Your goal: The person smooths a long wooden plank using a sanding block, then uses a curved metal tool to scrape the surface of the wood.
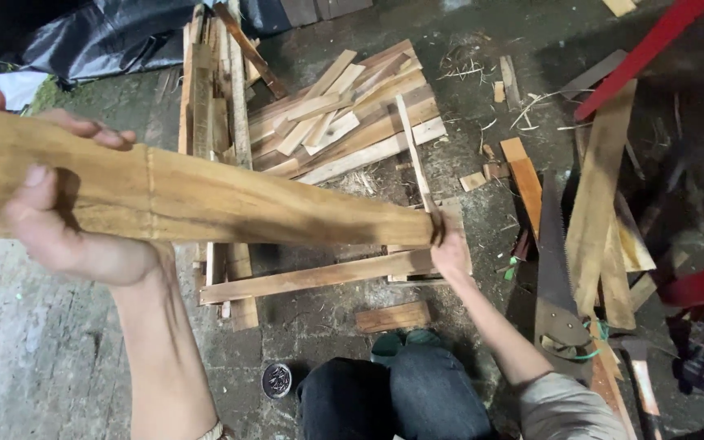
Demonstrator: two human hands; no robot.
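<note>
The concrete floor (34, 342) spreads under everything, grey and littered with splinters. Across the middle of my view runs the long wooden board (205, 195) I hold up above it, nearly level, its wide end close to my face at the left and its narrow end out to the right. My left hand (59, 220) is clenched around the wide end, thumb on the near face and fingers curled over the top edge. My right hand (450, 248) grips the narrow far end, fingers closed on its tip.

Beneath the board lies a rough wooden frame (222, 163) of slats, with one long slat (319, 277) running from it toward my right hand. Beyond it sits a loose pile of cut planks (352, 114). A dark plastic sheet (107, 37) is bunched at the top left.

To the right, a handsaw (554, 269) lies flat on the floor, teeth toward me, just beside a leaning weathered plank (600, 195). A red bar (645, 53) crosses the upper right corner.

Near my knees (401, 391) in dark trousers lie a short wood block (393, 316) and a small round dark lid (276, 380).
</note>
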